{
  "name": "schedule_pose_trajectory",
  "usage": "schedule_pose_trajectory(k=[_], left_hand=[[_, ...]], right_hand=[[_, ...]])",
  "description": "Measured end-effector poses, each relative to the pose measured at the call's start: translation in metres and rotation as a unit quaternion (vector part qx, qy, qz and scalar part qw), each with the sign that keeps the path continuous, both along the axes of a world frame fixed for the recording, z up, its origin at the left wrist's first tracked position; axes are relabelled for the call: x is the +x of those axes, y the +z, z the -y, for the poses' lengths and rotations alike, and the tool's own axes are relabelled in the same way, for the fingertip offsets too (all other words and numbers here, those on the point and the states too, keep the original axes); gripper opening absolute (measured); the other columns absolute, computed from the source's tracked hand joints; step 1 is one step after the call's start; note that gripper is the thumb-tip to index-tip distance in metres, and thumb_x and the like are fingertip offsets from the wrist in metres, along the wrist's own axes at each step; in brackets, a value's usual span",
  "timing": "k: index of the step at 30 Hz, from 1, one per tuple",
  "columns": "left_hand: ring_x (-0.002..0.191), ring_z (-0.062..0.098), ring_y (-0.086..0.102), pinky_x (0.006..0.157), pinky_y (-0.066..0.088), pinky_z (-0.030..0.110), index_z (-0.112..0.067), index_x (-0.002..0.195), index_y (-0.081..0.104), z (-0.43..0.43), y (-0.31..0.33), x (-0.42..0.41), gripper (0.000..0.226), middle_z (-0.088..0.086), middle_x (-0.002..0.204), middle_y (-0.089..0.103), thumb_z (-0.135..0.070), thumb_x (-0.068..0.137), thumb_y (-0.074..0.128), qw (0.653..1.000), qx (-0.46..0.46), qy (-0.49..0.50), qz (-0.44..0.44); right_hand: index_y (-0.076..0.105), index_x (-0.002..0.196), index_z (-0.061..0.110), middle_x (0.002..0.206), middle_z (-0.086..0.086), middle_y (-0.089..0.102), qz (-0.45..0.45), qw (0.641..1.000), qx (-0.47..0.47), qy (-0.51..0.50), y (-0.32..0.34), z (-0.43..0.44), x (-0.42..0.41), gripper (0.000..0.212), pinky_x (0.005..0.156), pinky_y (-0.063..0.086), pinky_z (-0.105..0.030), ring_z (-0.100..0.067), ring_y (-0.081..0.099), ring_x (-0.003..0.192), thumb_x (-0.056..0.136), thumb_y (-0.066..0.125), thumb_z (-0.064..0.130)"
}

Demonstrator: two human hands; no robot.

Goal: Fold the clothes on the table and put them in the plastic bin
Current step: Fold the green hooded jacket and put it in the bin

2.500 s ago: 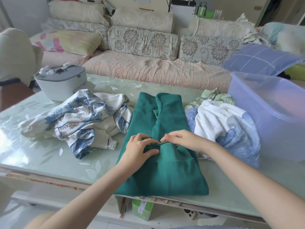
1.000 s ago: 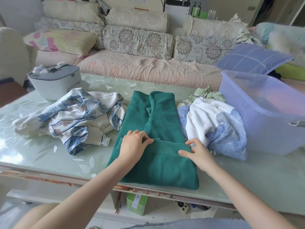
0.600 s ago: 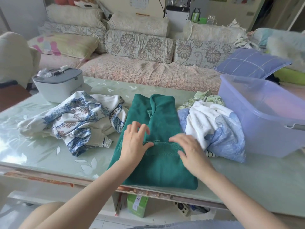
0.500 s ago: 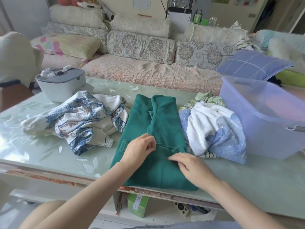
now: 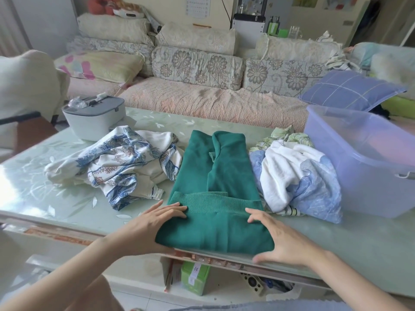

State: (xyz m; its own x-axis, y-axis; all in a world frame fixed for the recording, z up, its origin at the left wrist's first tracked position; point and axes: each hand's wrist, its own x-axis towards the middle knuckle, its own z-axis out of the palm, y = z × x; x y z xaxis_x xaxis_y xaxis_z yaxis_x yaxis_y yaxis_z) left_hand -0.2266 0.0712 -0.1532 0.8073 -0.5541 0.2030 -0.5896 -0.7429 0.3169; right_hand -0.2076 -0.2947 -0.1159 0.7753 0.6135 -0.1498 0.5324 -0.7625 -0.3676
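A green sweater [image 5: 215, 187] lies partly folded in the middle of the glass-topped table [image 5: 33, 182], its ribbed hem turned up across the near part. My left hand [image 5: 148, 223] lies with straight fingers against the sweater's near left edge. My right hand [image 5: 278, 236] lies spread at its near right corner, thumb by the table edge. A crumpled blue-and-white patterned garment [image 5: 121, 164] sits to the left. A white and pale blue heap [image 5: 296, 178] sits to the right. The translucent purple plastic bin [image 5: 368, 167] stands at the far right.
A grey-lidded white box [image 5: 94, 117] stands at the table's back left. A sofa with floral cushions [image 5: 197, 70] runs behind the table, a blue checked pillow [image 5: 350, 90] on its right end. A green box [image 5: 195, 277] sits on the shelf under the table.
Both hands left the middle of the sweater, where they pinched the ribbed hem, and moved out to its near left and right edges with fingers straightened.
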Motion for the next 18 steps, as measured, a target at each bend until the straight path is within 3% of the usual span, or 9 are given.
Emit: schedule_pose_trajectory(k=[4,7,9,11,13,15,18], left_hand=[[0.128,-0.012,0.035,0.118,0.006,0.030,-0.041,0.125,0.051,0.000,0.002,0.008,0.052,-0.026,0.138,0.043,-0.053,0.076,0.062,0.998,-0.053,0.022,-0.002],[0.122,-0.010,0.043,0.114,0.012,0.016,-0.039,0.117,0.058,0.004,0.008,0.006,0.044,-0.030,0.122,0.053,-0.058,0.077,0.056,0.992,-0.105,0.065,0.010],[0.121,0.001,0.047,0.102,0.029,0.012,-0.035,0.111,0.062,0.011,0.013,0.004,0.063,-0.025,0.110,0.060,-0.078,0.070,0.043,0.981,-0.140,0.133,0.005],[0.097,0.014,0.064,0.076,0.045,0.023,-0.034,0.104,0.064,0.017,0.022,0.006,0.079,-0.013,0.093,0.068,-0.092,0.062,0.031,0.965,-0.162,0.207,0.012],[0.077,0.023,0.066,0.066,0.046,0.033,-0.033,0.102,0.064,0.019,0.037,0.010,0.083,-0.001,0.079,0.071,-0.094,0.058,0.029,0.950,-0.162,0.264,0.019],[0.081,0.027,0.065,0.071,0.049,0.037,-0.031,0.104,0.064,0.022,0.050,0.012,0.072,0.005,0.083,0.071,-0.084,0.063,0.038,0.944,-0.170,0.285,-0.003],[0.093,0.022,0.061,0.080,0.048,0.036,-0.029,0.105,0.060,0.026,0.057,0.017,0.042,0.002,0.100,0.067,-0.063,0.080,0.057,0.925,-0.215,0.290,-0.118]], right_hand=[[0.014,0.120,0.064,0.144,0.043,0.008,0.008,1.000,0.020,-0.012,-0.006,0.005,0.004,0.073,0.105,0.038,-0.027,0.012,0.029,0.131,0.065,0.060,0.076],[0.014,0.132,0.058,0.133,0.043,0.028,0.050,0.998,0.025,-0.032,-0.010,0.007,0.003,0.075,0.097,0.039,-0.017,0.016,0.036,0.122,0.072,0.058,0.068],[0.030,0.123,0.056,0.117,0.040,0.046,0.086,0.993,0.070,-0.048,-0.011,0.004,0.002,0.054,0.084,0.042,-0.012,0.015,0.049,0.108,0.075,0.055,0.061],[0.046,0.108,0.046,0.096,0.027,0.062,0.094,0.980,0.153,-0.082,-0.006,-0.001,0.004,0.031,0.075,0.048,-0.022,0.006,0.060,0.087,0.079,0.052,0.055],[0.059,0.102,0.032,0.093,0.015,0.069,0.004,0.965,0.240,-0.104,0.009,-0.005,0.011,0.022,0.080,0.051,-0.028,-0.003,0.064,0.086,0.084,0.060,0.045],[0.066,0.107,0.019,0.104,0.005,0.072,-0.171,0.924,0.324,-0.109,0.031,-0.005,0.020,0.028,0.086,0.051,-0.024,-0.011,0.066,0.097,0.083,0.065,0.031],[0.069,0.108,0.011,0.106,-0.006,0.072,-0.322,0.893,0.275,-0.150,0.051,0.000,0.039,0.048,0.080,0.051,-0.027,-0.018,0.067,0.096,0.070,0.068,0.040]])
